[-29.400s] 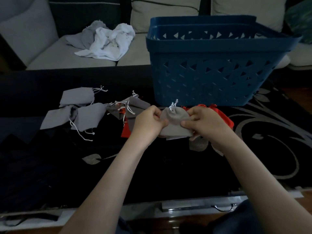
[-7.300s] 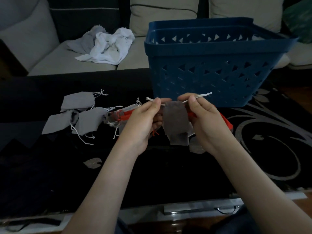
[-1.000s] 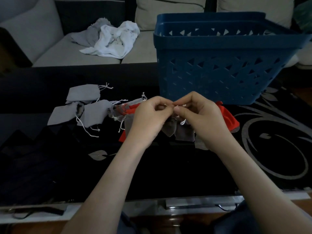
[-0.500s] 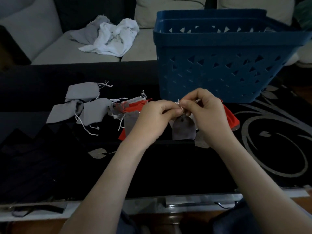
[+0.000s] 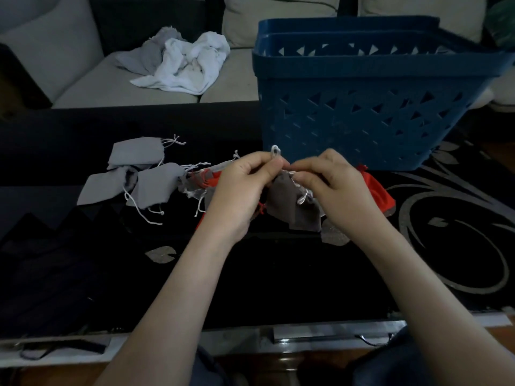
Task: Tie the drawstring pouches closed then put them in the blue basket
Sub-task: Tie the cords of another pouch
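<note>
Two hands, one pouch in work, centre of frame.

1. Grey pouch [image 5: 289, 201]: hangs from its gathered mouth between both hands. Whether its lower edge touches the table [image 5: 278, 288] cannot be told.
2. White drawstring [image 5: 275, 150]: a small loop stands up above the left fingers, and a knotted end dangles by the right thumb.
3. Left hand [image 5: 245, 185]: thumb and forefinger pinch the base of the loop, the other fingers curled.
4. Right hand [image 5: 337, 188]: fingertips pinch the cord at the pouch mouth, the remaining fingers curled beneath.

Handling note, as judged: the knot is being formed. Keep the mouth bunched tight under the right pinch, feed the free end through the loop, then draw both ends apart level so the knot seats against the fabric rather than up the cord.

Surroundings:
5. Blue basket [image 5: 362, 112]: upper right, just behind the hands, with its rim standing above them. The pouch must be lifted over the near wall.
6. Loose grey pouches [image 5: 145, 174]: left of centre, their cords trailing toward the left hand, a likely snag.
7. Red pouch [image 5: 376, 190]: partly under the right hand, near the basket foot.
8. White cloth [image 5: 189, 65]: upper left, on the sofa, well apart.

Open room: dark tabletop in the lower centre, between the forearms, ending at the table's front edge along the bottom.
</note>
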The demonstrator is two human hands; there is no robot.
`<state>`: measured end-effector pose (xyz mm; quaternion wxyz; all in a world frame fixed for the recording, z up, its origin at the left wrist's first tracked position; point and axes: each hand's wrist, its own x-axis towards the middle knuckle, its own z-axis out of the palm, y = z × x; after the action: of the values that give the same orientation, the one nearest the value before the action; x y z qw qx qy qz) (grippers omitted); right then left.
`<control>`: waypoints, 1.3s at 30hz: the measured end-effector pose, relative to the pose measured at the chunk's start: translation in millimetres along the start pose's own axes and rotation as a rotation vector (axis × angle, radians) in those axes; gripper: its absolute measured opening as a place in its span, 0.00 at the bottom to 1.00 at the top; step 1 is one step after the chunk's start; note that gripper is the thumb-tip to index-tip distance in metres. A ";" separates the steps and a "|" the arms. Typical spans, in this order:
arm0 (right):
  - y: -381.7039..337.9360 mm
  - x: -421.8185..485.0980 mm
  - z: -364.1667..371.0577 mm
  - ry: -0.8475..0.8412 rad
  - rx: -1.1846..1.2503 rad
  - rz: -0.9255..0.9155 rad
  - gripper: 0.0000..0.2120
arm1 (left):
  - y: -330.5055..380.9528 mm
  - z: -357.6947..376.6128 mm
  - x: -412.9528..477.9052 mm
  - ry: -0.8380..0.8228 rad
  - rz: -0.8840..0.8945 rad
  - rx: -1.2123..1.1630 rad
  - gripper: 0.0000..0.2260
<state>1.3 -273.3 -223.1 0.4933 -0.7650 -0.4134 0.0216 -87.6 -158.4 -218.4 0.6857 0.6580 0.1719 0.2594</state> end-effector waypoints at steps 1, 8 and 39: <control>0.8 -0.1 0.5 -0.012 -0.010 -0.005 0.05 | 0.7 -0.1 0.1 -0.003 -0.005 -0.005 0.10; -0.6 0.1 -1.4 -0.055 -0.017 0.033 0.09 | 4.2 0.7 -1.0 -0.074 0.016 -0.059 0.11; -4.8 -7.7 9.9 0.070 0.252 0.028 0.09 | -6.3 6.5 -1.8 -0.025 0.016 0.275 0.06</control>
<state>-11.0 -270.3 -227.4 0.5992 -0.7031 -0.3792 0.0534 -84.5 -164.8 -224.3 0.5891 0.7503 0.1920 0.2307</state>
